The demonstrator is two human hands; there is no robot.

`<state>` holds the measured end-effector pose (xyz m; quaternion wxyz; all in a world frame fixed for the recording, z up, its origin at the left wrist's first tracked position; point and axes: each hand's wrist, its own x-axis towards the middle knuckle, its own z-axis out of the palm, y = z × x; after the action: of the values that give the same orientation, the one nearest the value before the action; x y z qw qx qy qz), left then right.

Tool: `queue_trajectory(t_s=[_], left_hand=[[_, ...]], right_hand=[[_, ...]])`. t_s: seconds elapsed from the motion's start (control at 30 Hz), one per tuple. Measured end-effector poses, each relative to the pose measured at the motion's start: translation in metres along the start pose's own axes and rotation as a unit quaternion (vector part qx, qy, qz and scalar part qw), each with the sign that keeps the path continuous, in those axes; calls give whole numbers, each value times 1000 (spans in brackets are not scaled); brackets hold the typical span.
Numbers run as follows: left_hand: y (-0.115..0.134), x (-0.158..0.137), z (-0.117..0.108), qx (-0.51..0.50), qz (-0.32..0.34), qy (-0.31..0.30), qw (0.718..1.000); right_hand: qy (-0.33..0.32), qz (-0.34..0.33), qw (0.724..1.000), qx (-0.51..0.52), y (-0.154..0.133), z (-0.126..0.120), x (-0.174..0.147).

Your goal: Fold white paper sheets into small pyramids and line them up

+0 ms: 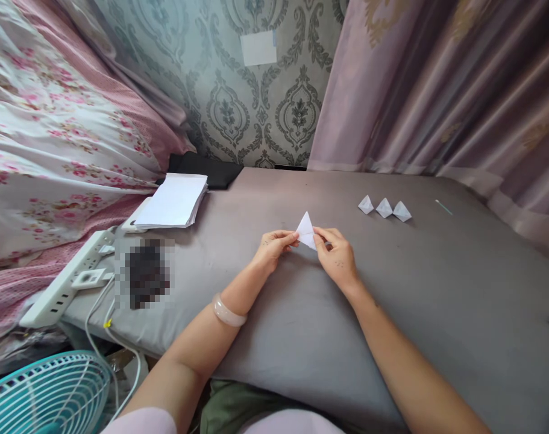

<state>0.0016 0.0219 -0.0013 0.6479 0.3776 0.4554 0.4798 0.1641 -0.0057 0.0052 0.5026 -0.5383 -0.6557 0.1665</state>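
A small piece of folded white paper (pixel 306 229), pointed at the top, is held up over the grey-covered table. My left hand (pixel 275 246) pinches its left edge between thumb and fingers. On the opposite side, my right hand (pixel 336 250) grips the lower right edge in the same way. Both hands are closed on the paper, and the fingers behind it are partly hidden. Further back on the right, three folded white paper shapes (pixel 384 208) sit in a row, apart from my hands.
A stack of white paper (pixel 175 202) lies at the back left beside a black flat object (pixel 217 172). Along the left edge runs a white power strip (pixel 70 280) with cables. A turquoise fan (pixel 46 392) stands below. A thin pale stick (pixel 443 207) lies at the right.
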Motion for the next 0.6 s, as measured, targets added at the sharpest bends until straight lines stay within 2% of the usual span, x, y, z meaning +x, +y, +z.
queue_trajectory(t_s=[0.13,0.23,0.4,0.6], left_hand=[[-2,0,1,24,24,22,999],[-2,-1,2,42,44,42,997],[-1,-5,7,84,83,56,991],[-4,-9,14,134,154,35,978]], right_hand=[[3,-22,999,-40,-3,3,-4],[-3,-11,1000,-20,-8,3,-5],[-16,113,991,71,-6,6,-3],[-43,262,940,213,-2,1,3]])
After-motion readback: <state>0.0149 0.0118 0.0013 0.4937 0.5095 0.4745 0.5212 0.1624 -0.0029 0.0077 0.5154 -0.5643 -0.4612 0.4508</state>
